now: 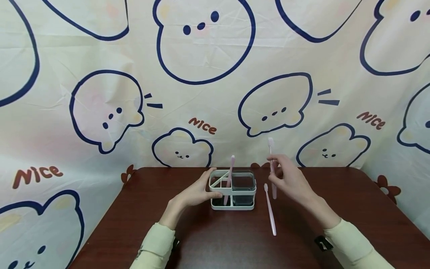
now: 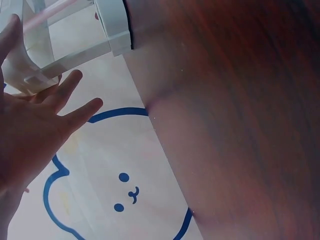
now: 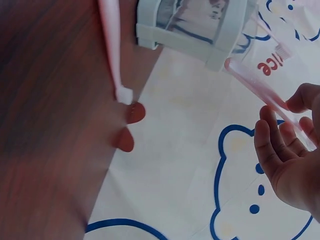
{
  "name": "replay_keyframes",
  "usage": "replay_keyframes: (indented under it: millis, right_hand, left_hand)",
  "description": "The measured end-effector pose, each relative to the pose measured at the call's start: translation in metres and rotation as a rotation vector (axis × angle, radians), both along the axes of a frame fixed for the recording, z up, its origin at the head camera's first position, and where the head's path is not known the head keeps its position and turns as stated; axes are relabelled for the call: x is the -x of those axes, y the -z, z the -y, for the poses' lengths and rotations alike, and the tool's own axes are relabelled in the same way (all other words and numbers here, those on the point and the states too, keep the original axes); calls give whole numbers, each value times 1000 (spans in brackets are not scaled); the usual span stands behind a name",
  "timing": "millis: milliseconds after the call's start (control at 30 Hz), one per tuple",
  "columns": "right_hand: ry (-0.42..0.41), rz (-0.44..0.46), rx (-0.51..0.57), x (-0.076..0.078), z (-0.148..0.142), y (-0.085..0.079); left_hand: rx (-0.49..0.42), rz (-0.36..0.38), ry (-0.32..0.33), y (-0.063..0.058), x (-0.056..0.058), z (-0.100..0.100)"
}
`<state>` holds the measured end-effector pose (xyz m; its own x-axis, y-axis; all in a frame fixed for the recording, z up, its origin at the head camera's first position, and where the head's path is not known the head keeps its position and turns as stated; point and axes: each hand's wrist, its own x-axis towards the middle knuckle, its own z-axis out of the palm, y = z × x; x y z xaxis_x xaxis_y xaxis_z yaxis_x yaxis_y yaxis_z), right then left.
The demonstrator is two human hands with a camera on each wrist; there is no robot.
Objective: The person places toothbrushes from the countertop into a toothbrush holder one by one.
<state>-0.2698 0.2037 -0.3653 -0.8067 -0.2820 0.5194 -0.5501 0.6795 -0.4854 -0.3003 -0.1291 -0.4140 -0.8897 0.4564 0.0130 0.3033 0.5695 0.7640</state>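
My left hand (image 1: 195,191) grips the left side of a white toothbrush holder (image 1: 233,193), thumb at its front and fingers behind. In the left wrist view that hand (image 2: 35,130) lies around the holder's end (image 2: 114,25). One pink toothbrush (image 1: 230,172) leans upright in a left compartment. Just right of the holder, my right hand (image 1: 291,181) pinches a second pink toothbrush (image 1: 274,190), bristles up and handle end down. The right wrist view shows its handle (image 3: 255,85) between thumb and fingers. A third pink toothbrush (image 1: 270,213) lies on the table near the right hand.
The dark brown wooden table (image 1: 235,243) ends at the back against a pale cartoon-printed cloth (image 1: 215,104). The holder's right half has a clear cup-like section (image 1: 243,181). Black straps with small devices (image 1: 323,243) are on the wrists.
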Motion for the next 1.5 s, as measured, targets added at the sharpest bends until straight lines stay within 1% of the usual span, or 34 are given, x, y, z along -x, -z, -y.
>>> replay_keyframes:
  millis: [167, 333, 500, 667, 900, 1067, 1233, 1500]
  right_hand:
    - [-36, -19, 34, 0, 9, -9]
    - [-46, -56, 36, -1, 21, -16]
    - [-70, -56, 54, -3, 31, -22]
    - [-78, -85, 54, -3, 41, -26]
    - [-118, -109, 76, -4, 52, -29]
    - [-128, -112, 82, -3, 56, -28]
    - [-139, -140, 72, -1, 61, -29]
    - [-158, -157, 130, -2, 73, -31]
  left_hand:
    - [5, 9, 7, 2, 1, 0]
    - [-5, 5, 8, 2, 1, -1]
    - [-18, 11, 11, 4, 0, -2]
    - [-20, 9, 4, 5, 0, -2]
    - [-10, 14, -4, 4, -1, 0]
    - [-13, 11, -2, 4, -1, -1]
    - [-17, 5, 1, 5, 0, 0]
    - [-29, 18, -3, 5, -1, 0]
